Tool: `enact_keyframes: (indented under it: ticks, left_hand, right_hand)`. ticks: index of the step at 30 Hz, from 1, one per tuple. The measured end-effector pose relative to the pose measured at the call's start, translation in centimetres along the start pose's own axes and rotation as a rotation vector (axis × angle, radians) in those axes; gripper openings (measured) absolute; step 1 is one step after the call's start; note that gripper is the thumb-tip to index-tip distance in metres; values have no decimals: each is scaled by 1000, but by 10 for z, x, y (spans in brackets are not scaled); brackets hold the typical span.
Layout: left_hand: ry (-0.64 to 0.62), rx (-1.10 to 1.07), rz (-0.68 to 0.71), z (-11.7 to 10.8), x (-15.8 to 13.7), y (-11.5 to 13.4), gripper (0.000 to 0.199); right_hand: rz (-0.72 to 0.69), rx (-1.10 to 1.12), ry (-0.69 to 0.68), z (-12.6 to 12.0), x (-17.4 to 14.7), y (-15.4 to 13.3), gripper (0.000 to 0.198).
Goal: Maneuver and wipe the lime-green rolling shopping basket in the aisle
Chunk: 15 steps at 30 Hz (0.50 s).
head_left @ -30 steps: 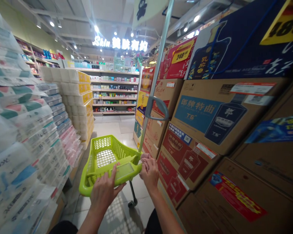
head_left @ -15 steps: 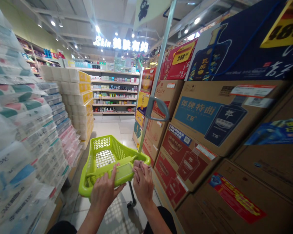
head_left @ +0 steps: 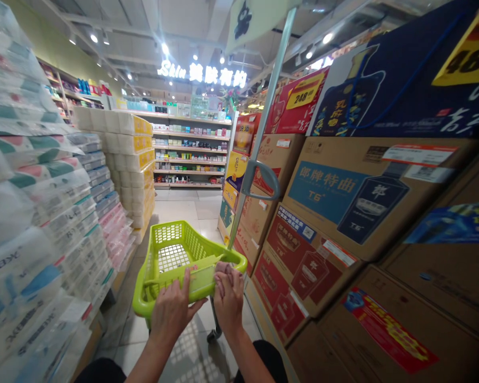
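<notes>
A lime-green plastic children's shopping cart [head_left: 141,290] stands in front of me, its basket facing ahead. On its near edge is a flat panel [head_left: 201,282] under a clear cover. My left hand [head_left: 171,308] grips this edge, the index finger laid on the panel and the thumb stretched along the near side. In my right hand [head_left: 229,298] is a bunched pinkish-grey cloth [head_left: 222,267], pressed against the panel's right end. Up from the cart's right side rises a metal pole [head_left: 269,96] with a grey loop handle [head_left: 268,181].
Stacked tissue packs [head_left: 59,197] line the left side, with paper rolls [head_left: 133,159] beyond. Piled liquor cartons [head_left: 327,186] stand close on the right. Ahead, the tiled aisle [head_left: 183,207] runs to shelves [head_left: 191,154] of small products.
My right hand and the cloth have shifted slightly left along the panel. My left hand keeps its place on the cart's edge. The view has tilted a little.
</notes>
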<state>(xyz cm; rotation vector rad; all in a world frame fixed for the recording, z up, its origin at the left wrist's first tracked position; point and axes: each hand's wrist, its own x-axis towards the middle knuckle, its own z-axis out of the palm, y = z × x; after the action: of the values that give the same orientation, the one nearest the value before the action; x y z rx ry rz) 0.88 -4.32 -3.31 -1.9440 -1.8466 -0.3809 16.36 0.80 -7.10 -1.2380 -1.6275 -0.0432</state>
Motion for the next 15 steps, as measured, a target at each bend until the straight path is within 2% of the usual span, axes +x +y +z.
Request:
enact_keyframes:
  ticks: [8,11,15]
  left_hand:
    - [-70,-95,-5,-6,-6,4,62]
    - [-196,-207,21,-15,-3,-10,66]
    - [-394,-288,151,-20,0,-38,60]
  right_hand:
    - [-35,36,-4,3,21,22,23]
    - [-47,34,-32,2,30,36,24]
    - [46,2,-60,1,39,41,25]
